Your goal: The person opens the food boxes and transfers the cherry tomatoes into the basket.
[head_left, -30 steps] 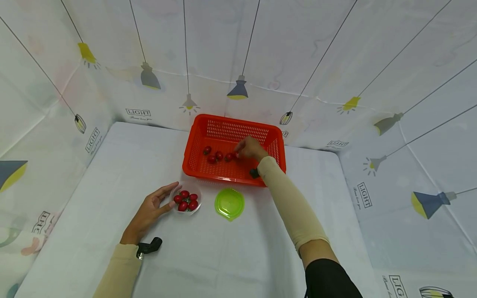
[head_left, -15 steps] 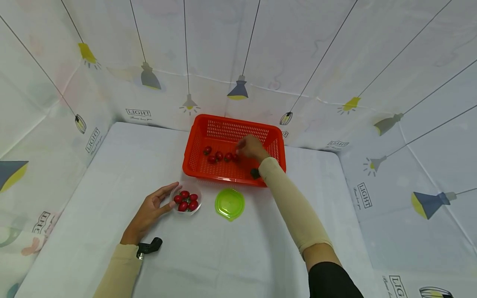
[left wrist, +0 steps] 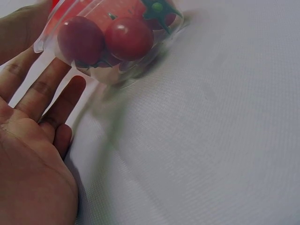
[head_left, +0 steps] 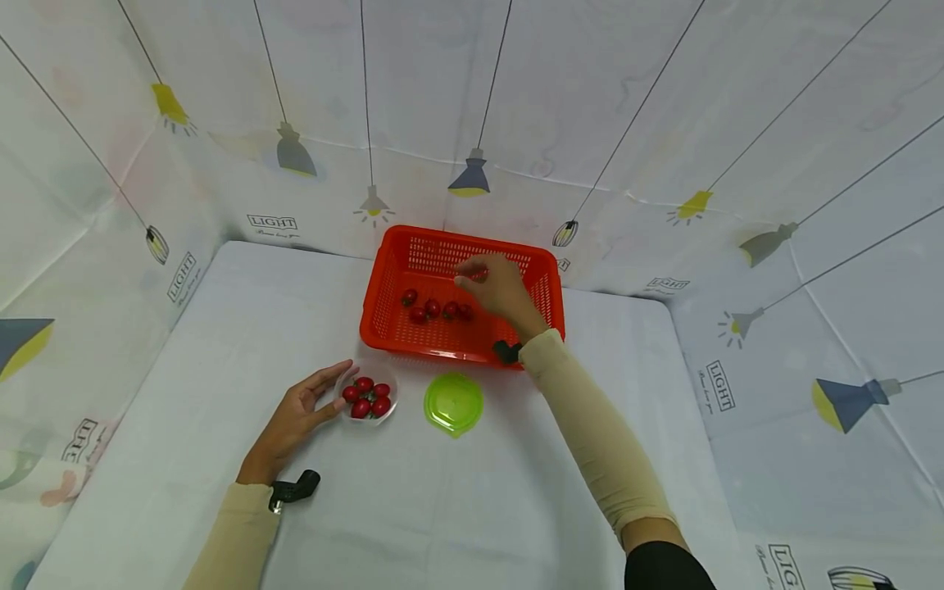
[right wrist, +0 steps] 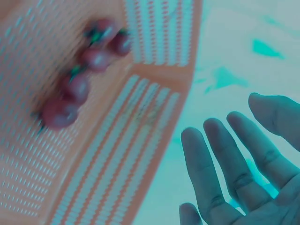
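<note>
Poised over the basket (head_left: 435,352), with right fingers (right wrist: 199,164) parted and empty, to the right of five tomatoes (head_left: 433,307) inside. At near left, with left fingers (head_left: 328,376) curved lightly round a cup (head_left: 394,387) of more tomatoes. Best handled, probably, with soft one-at-a-time pinches and the cup held steady.

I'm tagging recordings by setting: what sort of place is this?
Probably a staged recording corner: lamp-printed sheeting rises behind and on both sides of a white-covered table, and a black device sits at the person's wrist.
</note>
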### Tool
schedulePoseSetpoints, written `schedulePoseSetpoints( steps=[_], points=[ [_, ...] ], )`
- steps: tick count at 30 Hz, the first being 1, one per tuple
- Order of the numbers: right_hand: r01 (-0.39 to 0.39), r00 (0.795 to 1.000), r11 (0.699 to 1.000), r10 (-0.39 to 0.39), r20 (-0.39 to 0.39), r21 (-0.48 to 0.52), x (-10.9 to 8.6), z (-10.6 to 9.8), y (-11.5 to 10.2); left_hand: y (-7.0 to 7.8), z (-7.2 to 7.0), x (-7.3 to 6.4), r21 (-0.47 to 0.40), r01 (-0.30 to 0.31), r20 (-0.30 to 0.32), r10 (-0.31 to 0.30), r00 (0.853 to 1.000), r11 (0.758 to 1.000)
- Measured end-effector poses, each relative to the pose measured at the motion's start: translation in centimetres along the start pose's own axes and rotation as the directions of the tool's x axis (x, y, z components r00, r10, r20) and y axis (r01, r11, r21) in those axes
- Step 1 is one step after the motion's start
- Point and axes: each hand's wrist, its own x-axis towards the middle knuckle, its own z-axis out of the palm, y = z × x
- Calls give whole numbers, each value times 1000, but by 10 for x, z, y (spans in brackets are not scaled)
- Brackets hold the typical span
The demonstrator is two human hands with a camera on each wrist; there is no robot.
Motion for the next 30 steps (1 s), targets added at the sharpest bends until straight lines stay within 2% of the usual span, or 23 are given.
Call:
schedulePoseSetpoints(
  steps=[5,11,15,20,24,30],
  points=[
    [98,994,995,-99,-46,-11,-34,10,-14,0,1,0,3,-12,6,12,1000,1000],
    [197,977,980,-195,-86,6,-63,25,-17,-2,0,0,11,-14,0,14,1000,1000],
    [277,956,961,-274,-108,12,-79,34,-19,0,0,-1,19,-3,-5,3,1000,1000],
    [388,914,922,-386,-123,-11,-94,49,-26,2,0,-1,9,-7,0,7,1000,1000],
    [426,897,905,-425,-119,-19,-103,64,-31,4,1,-2,-1,-8,7,8,1000,1000],
    [421,904,907,-420,-81,-5,-115,89,-36,5,3,-1,-17,-8,18,8,1000,1000]
  ],
)
